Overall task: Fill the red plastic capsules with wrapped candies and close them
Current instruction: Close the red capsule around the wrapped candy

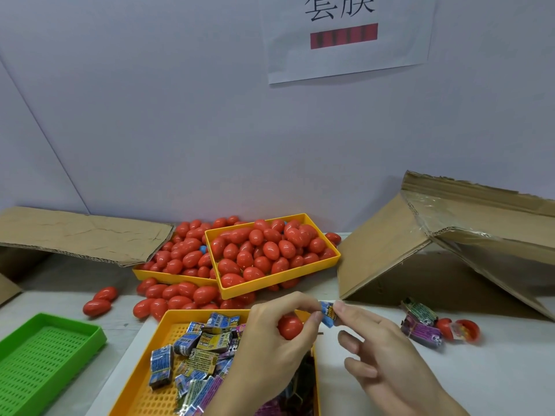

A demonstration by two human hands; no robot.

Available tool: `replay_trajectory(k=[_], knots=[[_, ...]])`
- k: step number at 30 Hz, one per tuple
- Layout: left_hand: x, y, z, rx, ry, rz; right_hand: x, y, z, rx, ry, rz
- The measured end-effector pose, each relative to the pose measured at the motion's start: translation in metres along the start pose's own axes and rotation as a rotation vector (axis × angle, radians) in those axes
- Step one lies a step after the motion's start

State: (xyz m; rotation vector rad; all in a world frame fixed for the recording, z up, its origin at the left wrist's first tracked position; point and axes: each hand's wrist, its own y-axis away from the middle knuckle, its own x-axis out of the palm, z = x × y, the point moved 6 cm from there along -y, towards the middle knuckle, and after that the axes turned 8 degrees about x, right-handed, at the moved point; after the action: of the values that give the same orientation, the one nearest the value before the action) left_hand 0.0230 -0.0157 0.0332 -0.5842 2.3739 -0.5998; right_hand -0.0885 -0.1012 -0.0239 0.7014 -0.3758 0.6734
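Your left hand [270, 340] gripped a red capsule [289, 326] in its curled fingers above the yellow candy tray [144, 364]. Thumb and forefinger of that hand and of your right hand [387, 358] together pinched a blue wrapped candy [329, 313]. More closed capsules filled the two yellow trays [270, 285] behind; an open capsule [459, 329] lay right, beside purple candies [420, 330].

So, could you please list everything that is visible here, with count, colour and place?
capsules: many, red, in two yellow trays and loose around them
open capsule: one, red, right
candy tray: one, yellow, front centre, wrapped candies inside
candy bundles: two, purple and green, right
green tray: one, front left
cardboard: brown, left and right
paper sign: white, on the wall
left hand: holds a red capsule
right hand: pinches a blue candy
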Motion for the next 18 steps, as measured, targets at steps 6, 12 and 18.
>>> replay_trajectory(k=[6,12,18], knots=[[-0.005,0.001,0.006,-0.101,0.144,-0.128,-0.004,0.000,0.003,-0.013,-0.087,-0.044],[-0.009,0.004,0.020,-0.292,0.188,-0.215,-0.004,0.007,0.010,0.028,-0.194,-0.050],[0.017,0.009,0.021,-0.333,0.211,0.086,0.004,0.011,0.010,0.061,-0.311,0.028]])
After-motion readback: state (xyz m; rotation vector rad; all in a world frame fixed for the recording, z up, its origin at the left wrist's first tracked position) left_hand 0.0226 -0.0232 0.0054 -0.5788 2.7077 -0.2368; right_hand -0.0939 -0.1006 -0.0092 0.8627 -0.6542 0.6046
